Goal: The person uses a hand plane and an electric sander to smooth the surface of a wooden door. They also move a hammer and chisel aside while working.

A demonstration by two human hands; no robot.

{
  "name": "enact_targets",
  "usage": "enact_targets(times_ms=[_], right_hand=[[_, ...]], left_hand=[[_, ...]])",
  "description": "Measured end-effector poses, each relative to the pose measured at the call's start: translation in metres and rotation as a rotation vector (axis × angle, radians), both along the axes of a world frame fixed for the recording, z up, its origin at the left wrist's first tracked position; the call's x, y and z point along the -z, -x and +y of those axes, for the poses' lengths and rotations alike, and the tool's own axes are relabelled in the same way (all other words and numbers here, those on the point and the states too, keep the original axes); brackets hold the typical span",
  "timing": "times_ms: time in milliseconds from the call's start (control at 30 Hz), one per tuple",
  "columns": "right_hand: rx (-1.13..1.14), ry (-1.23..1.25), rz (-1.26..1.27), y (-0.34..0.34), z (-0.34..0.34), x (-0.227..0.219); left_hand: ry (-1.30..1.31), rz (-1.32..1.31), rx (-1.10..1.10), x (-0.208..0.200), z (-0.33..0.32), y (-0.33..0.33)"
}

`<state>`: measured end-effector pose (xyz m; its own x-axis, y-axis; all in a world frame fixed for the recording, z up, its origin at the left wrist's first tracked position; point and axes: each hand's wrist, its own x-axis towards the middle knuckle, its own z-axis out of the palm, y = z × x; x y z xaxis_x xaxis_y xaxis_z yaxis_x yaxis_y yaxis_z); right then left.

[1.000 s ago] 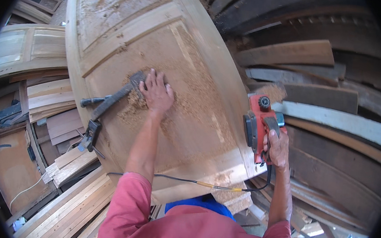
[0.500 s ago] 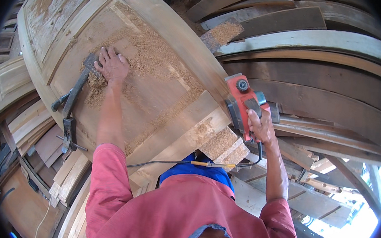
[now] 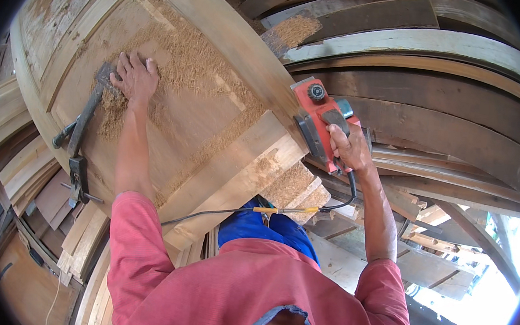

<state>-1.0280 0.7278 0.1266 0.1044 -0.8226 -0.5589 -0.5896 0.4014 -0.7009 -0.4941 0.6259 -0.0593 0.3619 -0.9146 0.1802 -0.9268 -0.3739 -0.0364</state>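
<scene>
My right hand (image 3: 349, 148) grips the rear handle of a red electric hand planer (image 3: 318, 119), which is at the right edge of a pale wooden panelled door (image 3: 236, 154). A black cord with a yellow-wrapped stretch (image 3: 283, 211) runs from the planer back across the door's near end. My left hand (image 3: 137, 81) lies on the door's recessed panel with its fingers spread, beside the head of a dark metal bar clamp (image 3: 85, 121). Fine wood shavings (image 3: 201, 57) cover much of the panel around it. Whether the left fingertips touch the clamp I cannot tell.
Long stacked boards (image 3: 424, 90) fill the right side, close to the planer. Shavings also lie on a stepped block of wood (image 3: 298, 187) by the door's near end. More timber offcuts (image 3: 30, 166) and another panelled door (image 3: 8, 106) are at the left.
The whole view has shifted, so the door, clamp and both hands appear a little further left and up. Relative to the door, my hands and the planer have hardly moved.
</scene>
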Motion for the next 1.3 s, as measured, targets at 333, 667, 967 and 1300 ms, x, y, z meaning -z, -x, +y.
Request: enact_targets(times_ms=[333, 667, 967, 1300], right_hand=[[0.065, -0.082, -0.252, 0.029, -0.004, 0.017], [0.061, -0.026, -0.338, 0.077, 0.023, 0.023], [-0.178, -0.076, -0.326, 0.134, 0.079, 0.053], [-0.249, 0.060, -0.370, 0.122, 0.059, 0.077]], left_hand=[[-0.531, 0.658, 0.089, -0.094, 0.086, 0.267], [-0.412, 0.556, 0.068, -0.041, 0.120, 0.308], [-0.197, 0.353, -0.201, -0.015, 0.154, 0.254], [-0.146, 0.249, -0.149, -0.004, 0.158, 0.260]])
